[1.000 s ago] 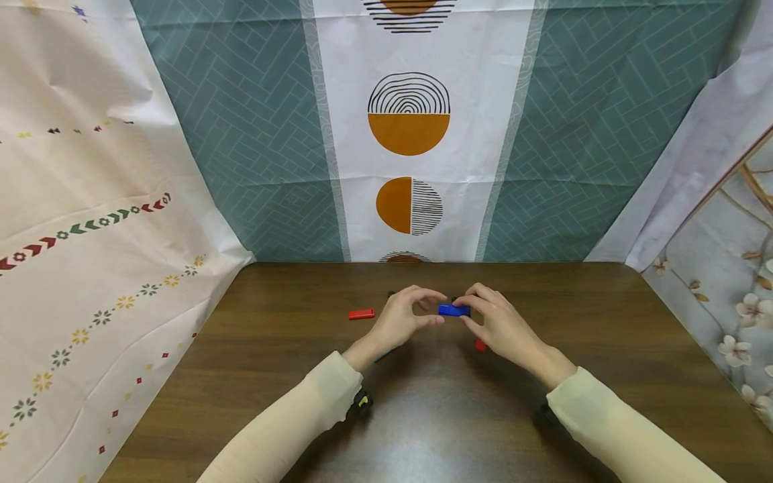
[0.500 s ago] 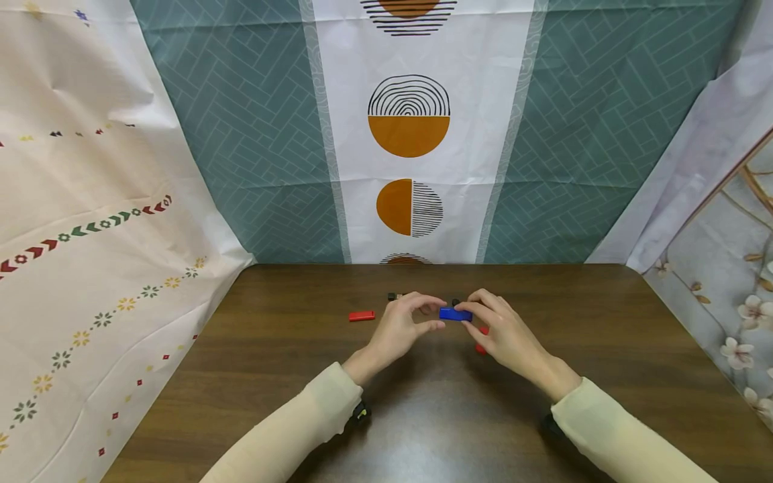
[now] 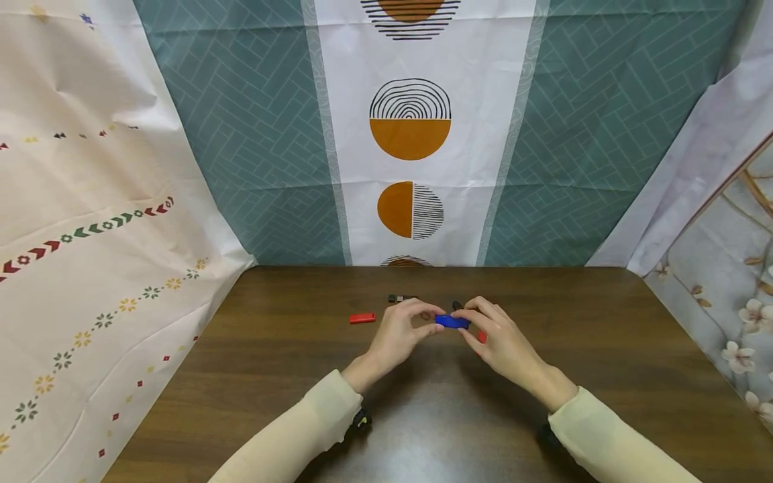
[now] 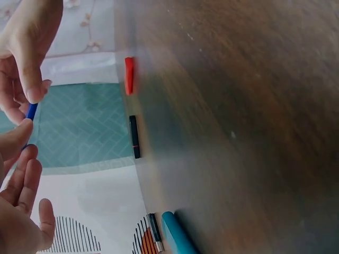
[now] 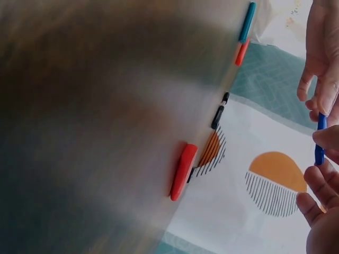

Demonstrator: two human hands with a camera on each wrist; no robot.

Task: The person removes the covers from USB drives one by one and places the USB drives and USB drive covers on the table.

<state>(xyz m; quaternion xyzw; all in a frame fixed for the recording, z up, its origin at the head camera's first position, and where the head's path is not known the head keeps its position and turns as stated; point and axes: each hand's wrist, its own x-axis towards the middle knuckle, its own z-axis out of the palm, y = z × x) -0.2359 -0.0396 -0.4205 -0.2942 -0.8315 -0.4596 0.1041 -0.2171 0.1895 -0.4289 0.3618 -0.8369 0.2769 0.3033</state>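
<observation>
Above the table, both hands pinch a small flat blue USB stick (image 3: 451, 322) between thumb and fingers. My left hand (image 3: 397, 330) has its fingertips at the left end. My right hand (image 3: 502, 341) grips toward the right end, covering part of it. From the left wrist, only a thin edge of the blue stick (image 4: 32, 111) shows between the two hands. The right wrist view has it edge-on, the left thumb over its upper end and the right thumb (image 5: 324, 138) against its middle.
On the brown table (image 3: 272, 376) lie a red stick (image 3: 362, 318) at left and a black stick with a metal plug (image 3: 400, 298) behind my left hand. Near my right hand are a black stick (image 3: 457, 305) and another red one (image 3: 482, 337). A teal stick (image 4: 177, 235) lies there too.
The left fingertips have closed onto the blue stick's left end, where there was a gap before. The blue stick now tilts slightly and sits a little lower in the head view.
</observation>
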